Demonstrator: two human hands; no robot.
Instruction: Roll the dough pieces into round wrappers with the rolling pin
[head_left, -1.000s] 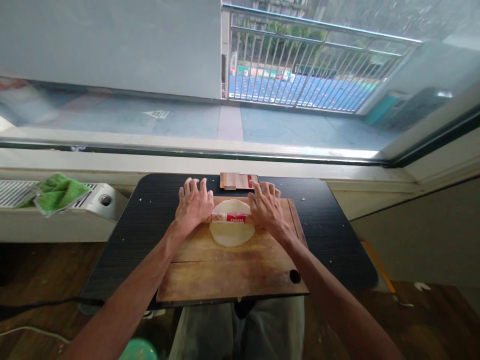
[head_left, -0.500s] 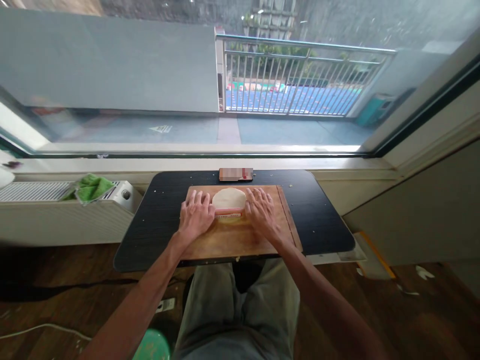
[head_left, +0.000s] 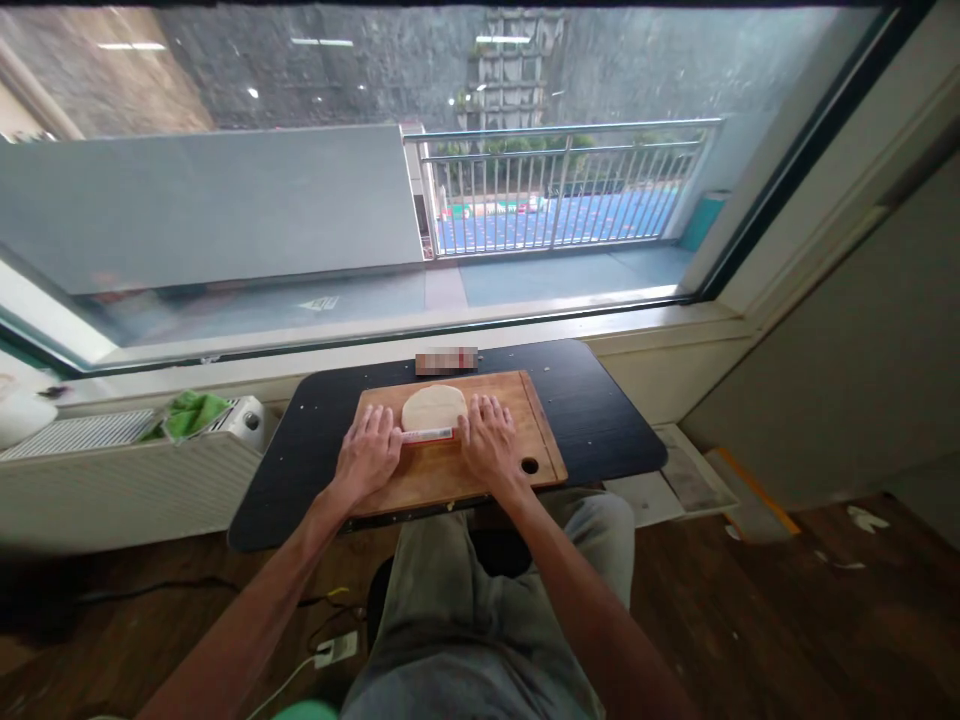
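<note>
A flat, roughly round sheet of pale dough (head_left: 435, 408) lies on a wooden cutting board (head_left: 412, 487). Along its near edge runs a thin rolling pin (head_left: 429, 435) with a white and red printed label facing up. My left hand (head_left: 370, 447) covers the left end of the pin, palm down. Over the right end lies my right hand (head_left: 489, 437), its thumb side close to the dough. Both hands keep hold of the pin from above, and its ends are hidden beneath them.
The board rests on a black table (head_left: 600, 420), with a blurred phone-like object (head_left: 446, 361) behind it by the window sill. To the left a green cloth (head_left: 193, 413) lies on a white radiator (head_left: 127, 490). A power strip (head_left: 336, 650) sits on the floor.
My view has tilted up and turned, shifting the table in the picture. The pin has rolled, bringing its label upward, and more of the dough shows beyond it. Both hands stay on the pin.
</note>
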